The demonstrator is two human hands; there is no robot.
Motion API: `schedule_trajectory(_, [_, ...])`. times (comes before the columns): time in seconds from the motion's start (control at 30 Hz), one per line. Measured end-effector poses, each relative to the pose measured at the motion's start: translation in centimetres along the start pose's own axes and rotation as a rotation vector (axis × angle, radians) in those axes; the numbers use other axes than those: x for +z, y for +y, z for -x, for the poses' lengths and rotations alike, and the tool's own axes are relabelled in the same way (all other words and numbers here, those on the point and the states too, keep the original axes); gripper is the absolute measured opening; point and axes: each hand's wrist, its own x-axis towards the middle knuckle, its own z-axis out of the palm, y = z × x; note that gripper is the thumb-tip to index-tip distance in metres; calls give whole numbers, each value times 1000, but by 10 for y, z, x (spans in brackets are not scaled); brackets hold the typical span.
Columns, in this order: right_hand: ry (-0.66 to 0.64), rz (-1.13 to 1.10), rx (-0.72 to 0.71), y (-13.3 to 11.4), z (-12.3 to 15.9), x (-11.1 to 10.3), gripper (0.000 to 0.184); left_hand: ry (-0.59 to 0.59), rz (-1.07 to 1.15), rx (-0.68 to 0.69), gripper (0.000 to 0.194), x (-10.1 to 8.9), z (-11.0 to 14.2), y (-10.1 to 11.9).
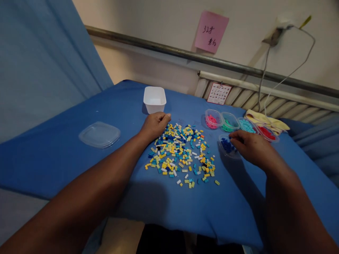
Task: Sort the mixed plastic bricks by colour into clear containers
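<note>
A loose pile of small toy bricks [182, 150], yellow, teal, white and blue, lies spread on the blue cloth. My left hand [155, 126] rests at the pile's far left edge with its fingers curled; what they hold, if anything, is hidden. Over on the right, my right hand [250, 146] is above a clear plastic tub [230, 154] of dark blue bricks [226, 144]. Its thumb and forefinger pinch together at the tub's rim, with a dark blue brick [230, 138] showing at the fingertips.
A white tub [155, 102] stands behind my left hand; clear lids [99, 134] lie left. Beyond my right hand sit tubs of pink bricks [211, 121], green bricks [226, 125], turquoise bricks [247, 125] and red bricks [266, 132], near a yellow cloth [267, 121] and a radiator [243, 93].
</note>
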Motion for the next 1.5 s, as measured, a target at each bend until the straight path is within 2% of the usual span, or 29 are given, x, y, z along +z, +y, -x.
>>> schedule_trajectory(0.13, [37, 99, 40, 6, -3, 4, 36, -9, 7, -12, 49, -2, 0, 1])
schedule_trajectory(0.27, [237, 16, 68, 1, -5, 3, 34, -11, 14, -16, 47, -2, -1, 1])
schedule_trajectory(0.33, [315, -84, 9, -12, -4, 5, 30, -3, 3, -19, 47, 0, 0, 1])
schedule_trajectory(0.4, [328, -214, -108, -32, -1, 11, 26, 4, 2, -18, 47, 2, 0, 1])
schedule_trajectory(0.5, [220, -380, -358, -72, 7, 22, 18, 0, 32, -10, 47, 4, 3, 2])
schedule_trajectory(0.63, [-93, -485, -673, -125, 19, 29, 16, -4, 42, -23, 48, 3, 5, 4])
schedule_trajectory(0.7, [-222, -431, -777, -148, 21, 30, 16, -8, 40, -33, 48, 3, 5, 4])
schedule_trajectory(0.8, [-326, -233, -858, -172, 19, 33, 17, -13, 40, -37, 47, 2, 5, 4])
schedule_trajectory(1.0, [-363, -76, -754, -184, 14, 38, 12, -13, 50, -41, 47, 2, 6, 7])
schedule_trajectory(1.13, [-296, -51, -848, -187, 23, 38, 14, -14, 41, -35, 47, 2, 5, 6])
schedule_trajectory(1.2, [-271, -98, -896, -188, 25, 34, 16, -12, 46, -32, 47, 2, 4, 5])
schedule_trajectory(1.27, [-268, -197, -874, -182, 20, 27, 13, -9, 50, -33, 48, 2, 4, 4])
schedule_trajectory(1.37, [-198, -311, -655, -154, -2, 14, 11, -11, 43, -32, 48, 2, 4, 3])
schedule_trajectory(1.43, [-56, -257, -455, -128, -23, 11, 13, -16, 38, -31, 47, 2, 4, 3])
schedule_trajectory(1.5, [32, -151, -279, -102, -42, 16, 19, -16, 40, -30, 47, 1, 4, 3])
